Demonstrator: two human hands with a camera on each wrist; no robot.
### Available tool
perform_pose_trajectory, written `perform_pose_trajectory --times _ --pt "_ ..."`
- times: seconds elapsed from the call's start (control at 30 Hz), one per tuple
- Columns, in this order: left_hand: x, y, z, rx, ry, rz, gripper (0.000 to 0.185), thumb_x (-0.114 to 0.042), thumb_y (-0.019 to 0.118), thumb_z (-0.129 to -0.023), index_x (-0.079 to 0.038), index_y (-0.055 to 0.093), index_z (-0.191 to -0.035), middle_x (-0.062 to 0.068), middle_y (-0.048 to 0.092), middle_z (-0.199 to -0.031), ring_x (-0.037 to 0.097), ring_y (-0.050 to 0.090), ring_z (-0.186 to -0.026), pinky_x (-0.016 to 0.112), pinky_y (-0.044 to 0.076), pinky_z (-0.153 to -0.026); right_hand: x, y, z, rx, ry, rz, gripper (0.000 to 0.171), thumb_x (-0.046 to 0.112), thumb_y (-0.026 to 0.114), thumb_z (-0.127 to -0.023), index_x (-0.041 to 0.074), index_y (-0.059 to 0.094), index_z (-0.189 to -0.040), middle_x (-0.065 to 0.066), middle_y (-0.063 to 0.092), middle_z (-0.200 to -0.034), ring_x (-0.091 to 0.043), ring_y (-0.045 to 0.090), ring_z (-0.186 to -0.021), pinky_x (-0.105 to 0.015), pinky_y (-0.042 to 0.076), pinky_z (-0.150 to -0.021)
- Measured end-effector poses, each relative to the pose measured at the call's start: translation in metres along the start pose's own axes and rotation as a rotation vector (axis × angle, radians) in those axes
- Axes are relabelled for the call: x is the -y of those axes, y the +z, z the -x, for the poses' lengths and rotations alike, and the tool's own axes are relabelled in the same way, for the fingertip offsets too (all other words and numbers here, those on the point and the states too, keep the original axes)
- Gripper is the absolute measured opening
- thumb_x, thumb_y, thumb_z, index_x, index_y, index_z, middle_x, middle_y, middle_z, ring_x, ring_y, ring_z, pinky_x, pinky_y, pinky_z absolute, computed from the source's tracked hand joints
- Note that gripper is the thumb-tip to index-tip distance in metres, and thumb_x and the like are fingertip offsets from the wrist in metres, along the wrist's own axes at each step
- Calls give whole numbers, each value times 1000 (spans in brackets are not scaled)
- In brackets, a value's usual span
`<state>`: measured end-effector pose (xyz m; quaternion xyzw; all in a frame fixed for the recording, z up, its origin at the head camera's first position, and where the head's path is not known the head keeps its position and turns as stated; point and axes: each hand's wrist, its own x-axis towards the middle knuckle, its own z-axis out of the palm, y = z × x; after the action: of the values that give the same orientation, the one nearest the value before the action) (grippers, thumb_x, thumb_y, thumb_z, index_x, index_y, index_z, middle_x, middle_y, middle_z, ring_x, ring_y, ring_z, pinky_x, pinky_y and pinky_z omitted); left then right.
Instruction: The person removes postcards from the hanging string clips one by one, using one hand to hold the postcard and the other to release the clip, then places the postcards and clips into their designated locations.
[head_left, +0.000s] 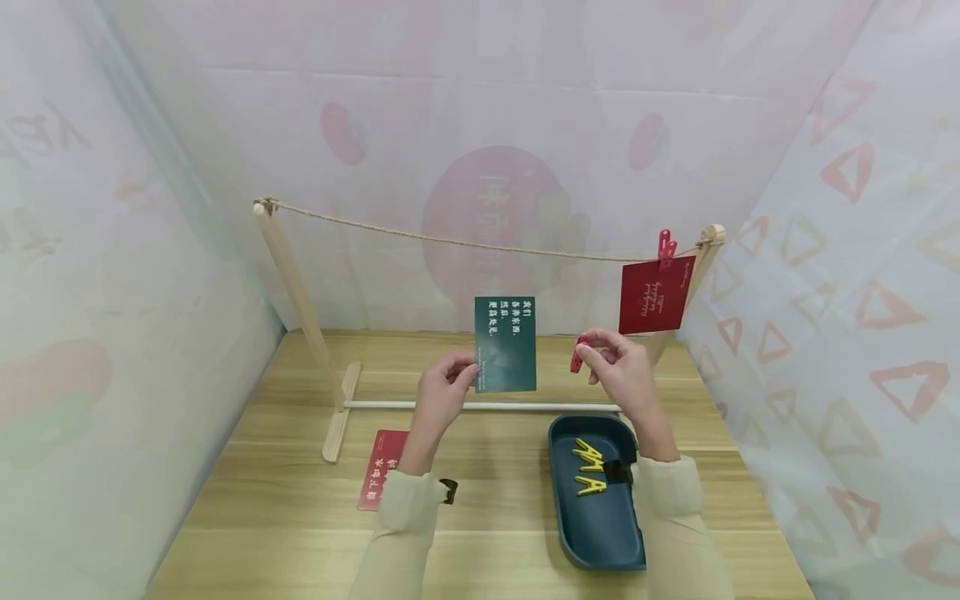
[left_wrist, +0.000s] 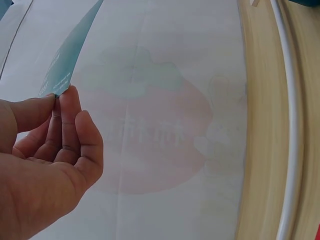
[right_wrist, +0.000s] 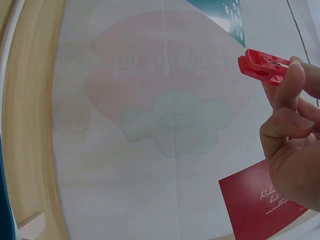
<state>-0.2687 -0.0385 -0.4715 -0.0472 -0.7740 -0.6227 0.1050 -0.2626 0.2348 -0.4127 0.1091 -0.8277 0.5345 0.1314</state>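
Note:
My left hand (head_left: 444,390) pinches a dark green card (head_left: 507,343) with white lettering by its lower left edge; the left wrist view shows thumb and forefinger on the card's corner (left_wrist: 62,75). In my right hand (head_left: 619,367) is a red clothespin (head_left: 577,355), held between thumb and fingers, to the right of the card and apart from it. Above both hands runs a twine line (head_left: 465,243) between two wooden posts. A dark red card (head_left: 656,295) hangs near its right end, with red clothespins (head_left: 666,248) at its top edge.
On the wooden table (head_left: 495,533), a red card (head_left: 382,468) lies partly under my left forearm. A dark blue tray (head_left: 592,533) with several yellow clothespins (head_left: 589,467) stands by my right forearm. A white rod (head_left: 517,407) joins the stand's feet.

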Motion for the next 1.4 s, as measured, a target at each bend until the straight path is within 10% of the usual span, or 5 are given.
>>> perform_pose_trajectory --times 0.2,0.47,1.4 --pt "12 -5 6 -8 -65 -15 18 -14 65 -95 -5 70 -109 12 71 -99 23 68 -87 30 57 -74 -6 7 8 28 46 -27 30 18 69 -92 -1 63 -115 -24 66 -109 -17 61 -59 -25 55 -57" --pt "24 -12 13 -37 -138 -38 18 -16 65 -95 -7 70 -110 11 71 -103 19 67 -89 26 56 -75 8 10 23 66 76 13 31 8 66 -93 -8 60 -119 -28 65 -112 -44 61 -70 -25 55 -60" --pt "87 -39 51 -57 -308 -98 22 -16 63 -96 -6 70 -114 15 73 -104 26 67 -89 30 55 -73 -91 31 67 184 119 241 32 21 75 -87 5 67 -113 -12 71 -101 -5 52 -56 -23 46 -51"
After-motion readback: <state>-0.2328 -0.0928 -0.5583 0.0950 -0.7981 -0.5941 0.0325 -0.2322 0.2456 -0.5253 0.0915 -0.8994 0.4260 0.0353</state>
